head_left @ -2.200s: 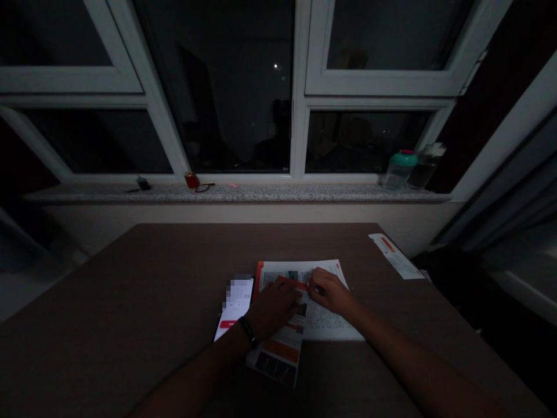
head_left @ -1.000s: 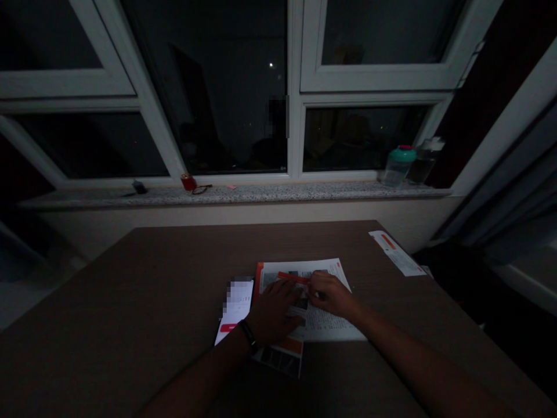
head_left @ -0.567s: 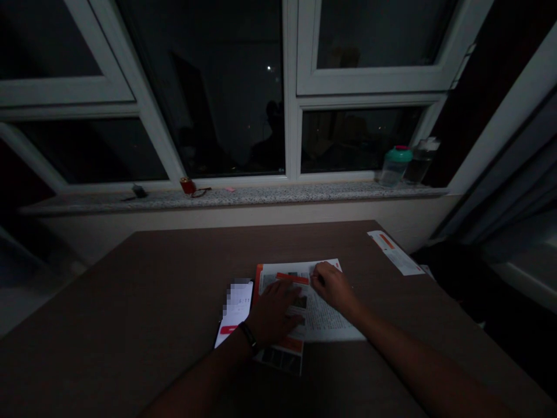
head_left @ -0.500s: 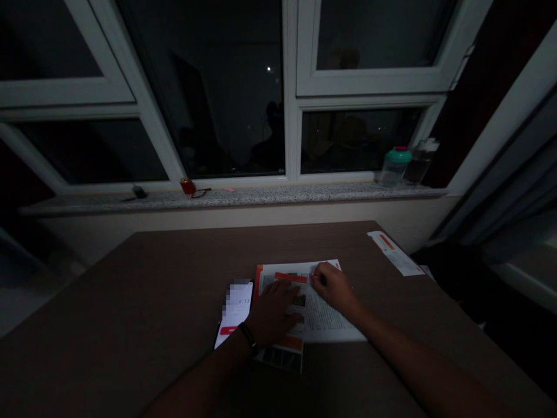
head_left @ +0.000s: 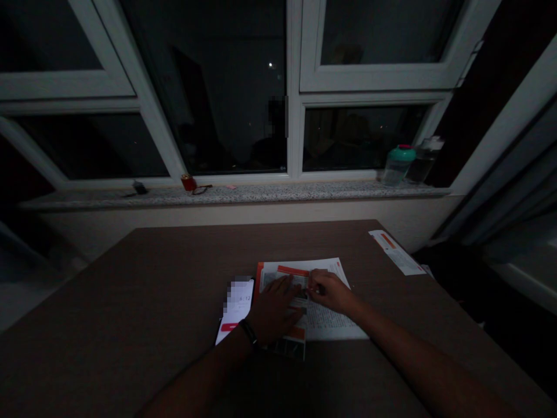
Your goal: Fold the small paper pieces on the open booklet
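Note:
My left hand [head_left: 275, 307] lies flat, fingers spread, across a narrow printed strip of paper [head_left: 294, 270] with orange bands. The strip rests over a larger printed sheet [head_left: 331, 328] on the brown table, and its lower end reaches past the sheet's near edge. At the strip's right edge, my right hand [head_left: 329, 290] is closed in a pinch, pointing left. Whatever sits between those fingertips is too small and dark to make out. Left of my left hand is a lit phone [head_left: 237, 305], partly covered by my wrist.
Another printed paper piece [head_left: 398, 253] lies at the table's right edge. On the stone windowsill [head_left: 270, 193] stand a green-lidded bottle [head_left: 399, 165], a clear bottle [head_left: 424, 159], a small red object [head_left: 188, 183] and a small dark item [head_left: 139, 187]. The room is dim.
My right hand has slid a little toward me along the strip's right edge, still pinched. My left hand stays flat on the paper. The view has shifted slightly.

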A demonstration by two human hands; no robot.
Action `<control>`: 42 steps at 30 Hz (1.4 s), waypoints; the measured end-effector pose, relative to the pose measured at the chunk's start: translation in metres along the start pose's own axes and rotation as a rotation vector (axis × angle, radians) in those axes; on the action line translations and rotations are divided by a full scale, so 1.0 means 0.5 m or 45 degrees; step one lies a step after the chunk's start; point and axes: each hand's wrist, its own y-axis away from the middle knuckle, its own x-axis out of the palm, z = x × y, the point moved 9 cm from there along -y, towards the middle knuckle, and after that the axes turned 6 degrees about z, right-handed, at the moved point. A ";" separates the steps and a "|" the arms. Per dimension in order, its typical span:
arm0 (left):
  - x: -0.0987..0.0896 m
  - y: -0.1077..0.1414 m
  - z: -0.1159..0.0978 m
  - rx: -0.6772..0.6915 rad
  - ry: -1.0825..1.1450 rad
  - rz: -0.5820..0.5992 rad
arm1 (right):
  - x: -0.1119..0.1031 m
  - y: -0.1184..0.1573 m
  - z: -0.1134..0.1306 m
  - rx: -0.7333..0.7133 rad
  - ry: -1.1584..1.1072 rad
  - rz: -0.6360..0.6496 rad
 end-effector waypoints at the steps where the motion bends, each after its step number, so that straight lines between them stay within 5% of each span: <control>1: 0.001 0.000 0.000 0.000 0.000 0.004 | 0.008 0.000 0.007 -0.033 -0.032 0.053; 5: 0.002 -0.001 0.001 0.004 0.000 0.011 | 0.027 0.001 0.016 -0.073 -0.061 0.138; 10: -0.001 -0.002 0.001 0.000 0.010 -0.020 | -0.003 0.000 -0.024 0.135 0.076 -0.107; 17: -0.003 0.001 0.007 -0.030 -0.026 -0.028 | -0.019 0.005 -0.034 0.182 0.010 -0.195; 42: -0.006 -0.002 0.006 -0.029 -0.014 0.044 | -0.028 0.013 -0.038 0.221 0.042 -0.144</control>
